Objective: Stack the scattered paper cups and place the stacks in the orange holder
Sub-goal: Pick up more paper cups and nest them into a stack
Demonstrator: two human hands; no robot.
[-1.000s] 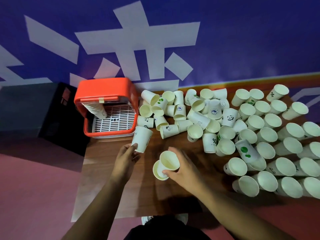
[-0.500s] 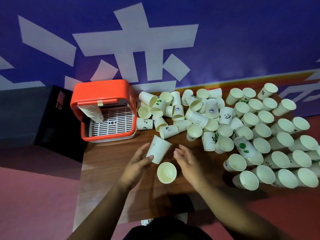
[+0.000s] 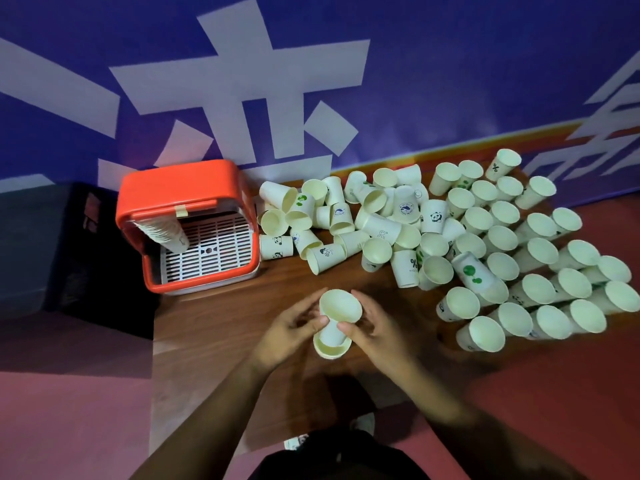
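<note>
A white paper cup (image 3: pixel 340 305) is held upright between my left hand (image 3: pixel 294 323) and my right hand (image 3: pixel 372 327), its base set into a second cup (image 3: pixel 330 348) standing on the wooden table (image 3: pixel 214 327). Both hands pinch the upper cup's sides. The orange holder (image 3: pixel 180 188) stands at the table's far left with a white grid floor, and a stack of cups (image 3: pixel 169 233) leans inside its left side. Several loose cups (image 3: pixel 381 230) lie scattered to the right of the holder.
Several upright cups (image 3: pixel 540 289) crowd the table's right side in rows. A blue wall with white signs rises behind the table. A dark box (image 3: pixel 52 244) sits left of the holder. Red floor lies below the table's near edge.
My left hand carried its cup over the cup standing on the table and lowered it in. My right hand moved in and now grips that cup too.
</note>
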